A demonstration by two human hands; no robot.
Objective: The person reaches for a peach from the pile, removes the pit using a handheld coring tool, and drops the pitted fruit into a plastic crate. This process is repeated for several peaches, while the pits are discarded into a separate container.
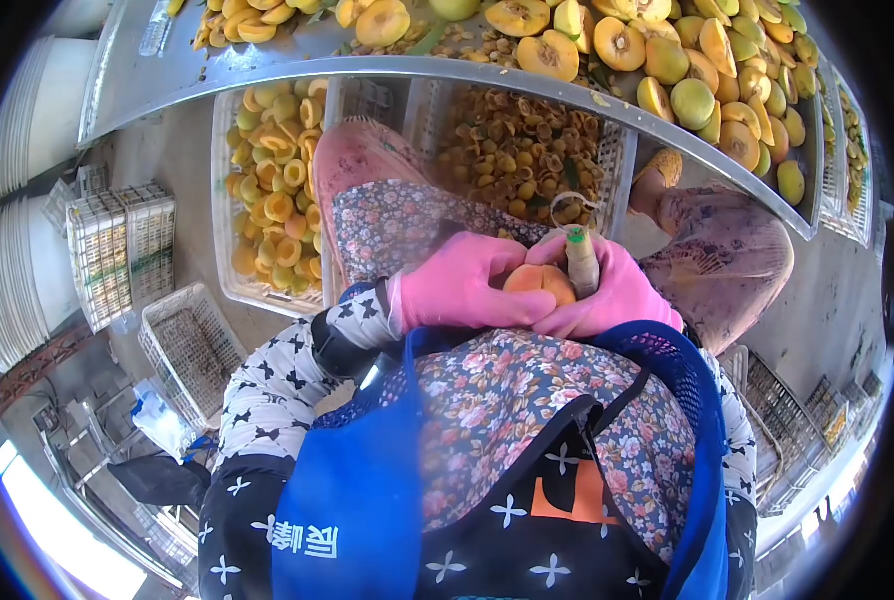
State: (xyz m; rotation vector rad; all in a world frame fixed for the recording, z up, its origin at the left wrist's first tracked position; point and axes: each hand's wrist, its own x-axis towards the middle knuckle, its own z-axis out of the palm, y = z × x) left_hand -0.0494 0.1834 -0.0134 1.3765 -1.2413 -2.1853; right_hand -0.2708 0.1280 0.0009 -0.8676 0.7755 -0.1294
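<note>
My left hand, in a pink glove, is closed around one side of an orange-yellow peach in front of my lap. On the other side, my right hand, gloved alike, has its fingertips against the same peach. That hand also grips a pitting knife with a pale wrapped handle and a green end. A thin curved metal loop shows just beyond the handle. The peach's underside is hidden by the fingers.
Cut peaches lie piled on the metal table ahead. Below its edge, a white crate holds peach halves, and another crate holds brownish pits and scraps. Stacked crates and a separate crate stand at left.
</note>
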